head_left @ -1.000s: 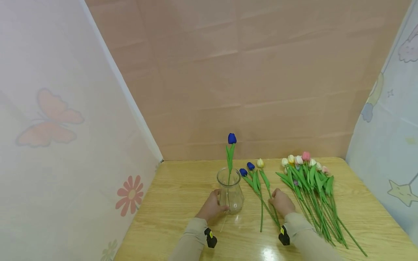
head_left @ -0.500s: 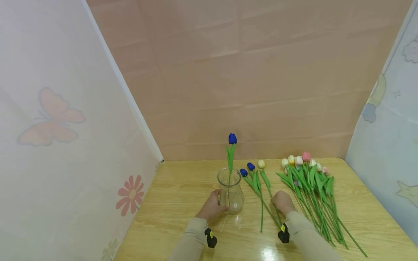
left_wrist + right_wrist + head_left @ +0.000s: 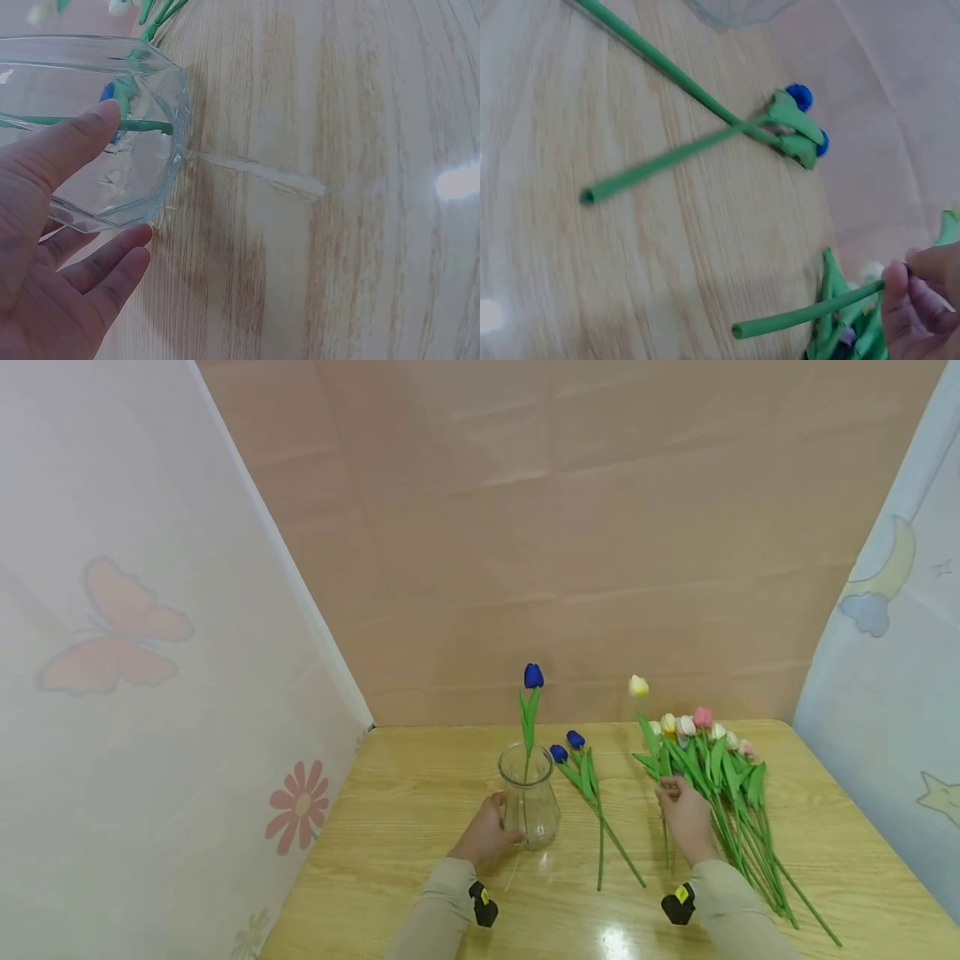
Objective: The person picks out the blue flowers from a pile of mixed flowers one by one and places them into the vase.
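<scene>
A clear glass vase stands on the wooden table with one blue tulip upright in it. My left hand holds the vase low on its left side. In the left wrist view the thumb lies along the glass, with the fingers on the opposite side. To the right, my right hand pinches the green stem of a pale yellow tulip, raised with its bloom up. The cut stem end sticks out below the fingers in the right wrist view.
Two blue tulips lie with crossed stems between the vase and my right hand. A pile of white, pink and yellow tulips covers the table's right part. Cloth walls enclose the back and sides.
My right hand has lifted the pale yellow tulip from beside the blue ones and moved it right, in front of the pile. The left hand and vase have stayed in place.
</scene>
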Motion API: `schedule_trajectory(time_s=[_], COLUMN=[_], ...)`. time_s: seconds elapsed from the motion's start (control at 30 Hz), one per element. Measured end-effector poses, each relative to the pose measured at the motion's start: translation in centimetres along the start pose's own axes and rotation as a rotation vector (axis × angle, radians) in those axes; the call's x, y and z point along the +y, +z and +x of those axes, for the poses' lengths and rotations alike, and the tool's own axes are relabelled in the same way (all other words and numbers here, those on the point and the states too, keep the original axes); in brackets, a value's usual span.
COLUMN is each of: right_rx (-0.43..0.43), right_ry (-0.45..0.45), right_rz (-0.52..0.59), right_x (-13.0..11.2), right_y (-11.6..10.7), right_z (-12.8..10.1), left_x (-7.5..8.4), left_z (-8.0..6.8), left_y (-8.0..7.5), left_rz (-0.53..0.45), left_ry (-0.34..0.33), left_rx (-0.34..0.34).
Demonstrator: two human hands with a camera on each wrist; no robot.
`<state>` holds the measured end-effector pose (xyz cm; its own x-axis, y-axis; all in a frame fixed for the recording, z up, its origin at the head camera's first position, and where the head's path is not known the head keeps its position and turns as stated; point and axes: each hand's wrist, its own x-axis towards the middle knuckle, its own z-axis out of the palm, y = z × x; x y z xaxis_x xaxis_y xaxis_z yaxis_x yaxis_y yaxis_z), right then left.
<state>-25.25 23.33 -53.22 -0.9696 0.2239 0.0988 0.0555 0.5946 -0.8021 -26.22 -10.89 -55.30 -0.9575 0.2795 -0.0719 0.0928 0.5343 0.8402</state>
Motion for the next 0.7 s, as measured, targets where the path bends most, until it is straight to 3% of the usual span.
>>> schedule_trajectory(time_s=[0.17,0.27,0.53,0.7], right_rx=[0.237,0.32,0.345,0.279], right_ry=[-0.061,-0.071,-0.069,-0.049], right_rz=[-0.052,-0.104,-0.204,-0.239], right_x=[1.4,2.2,3.4,4.5], right_y=[-2.1,-3.4,-5.7,-6.0], right_z=[0.1,0.0,-0.9,-1.4], left_x=[-0.3,-0.3,-0.3,-0.4], left_z=[0.0,0.0,0.1,0.3], left_y=[0.1,0.1,0.1,0.2], left_rz=[0.016,0.014,0.013,0.01], left_ry=[-0.009,-0.007,-0.008,-0.012], left_rx=[0.001,0.002,0.002,0.007])
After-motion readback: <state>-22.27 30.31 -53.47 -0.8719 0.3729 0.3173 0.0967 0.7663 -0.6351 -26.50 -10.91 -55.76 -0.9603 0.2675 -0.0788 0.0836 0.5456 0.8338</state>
